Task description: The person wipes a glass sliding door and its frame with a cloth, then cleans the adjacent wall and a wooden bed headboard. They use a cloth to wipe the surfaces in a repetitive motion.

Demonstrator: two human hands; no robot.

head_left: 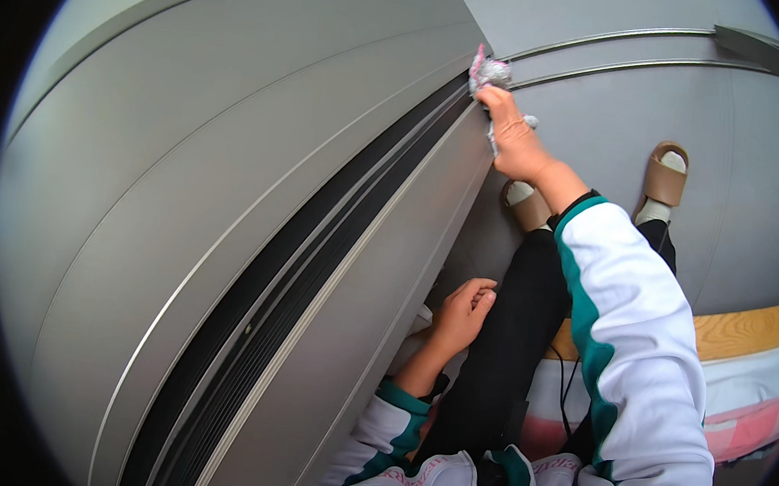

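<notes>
My right hand [520, 140] grips a crumpled whitish cloth with pink edging [491, 73]. Part of the cloth sticks out beyond the fingers, and another bit shows below the hand. It rests at the far end of a long dark slot [308, 237], by the corner of a grey ledge panel [387, 270]. Thin parallel strips run lengthwise inside the slot. My left hand [464, 314] is beside my thigh, near the ledge panel's lower edge. Its fingers are curled in and nothing shows in them; the palm is hidden.
A broad grey panel [185, 161] rises left of the slot. Two metal strips [618, 71] cross the grey surface at the top. My feet wear brown slippers [665, 177]. Behind my legs are a wooden board [756, 323], checked fabric [756, 428] and a black cord [563, 390].
</notes>
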